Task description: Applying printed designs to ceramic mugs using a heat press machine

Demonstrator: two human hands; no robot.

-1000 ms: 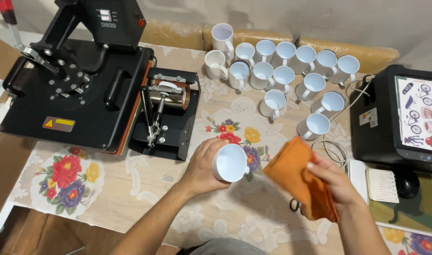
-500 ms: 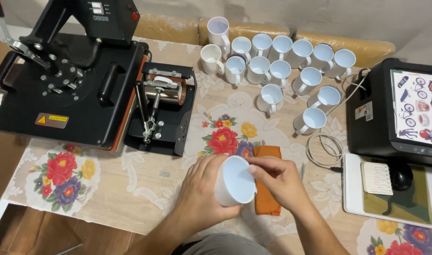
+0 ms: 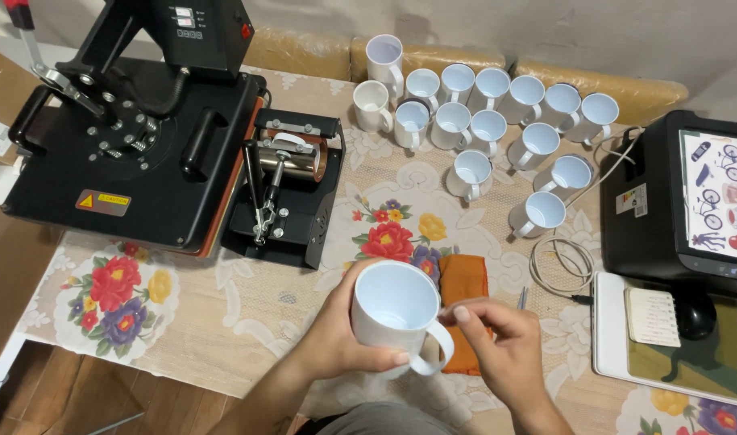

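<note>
Floral tablecloth (image 3: 247, 314) on table: heat press (image 3: 126, 137), mug press (image 3: 292, 189), white mugs (image 3: 489, 121), orange cloth (image 3: 462, 282), printer (image 3: 691, 201).

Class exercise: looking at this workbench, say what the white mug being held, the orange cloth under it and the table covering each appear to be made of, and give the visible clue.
White mug: probably glazed ceramic; smooth, glossy, thick-walled.
Orange cloth: soft woven or felt-like fabric; matte, folded flat.
Table covering: possibly vinyl or printed fabric; lace-like pattern with flowers, slight sheen, so it stays uncertain.
</note>
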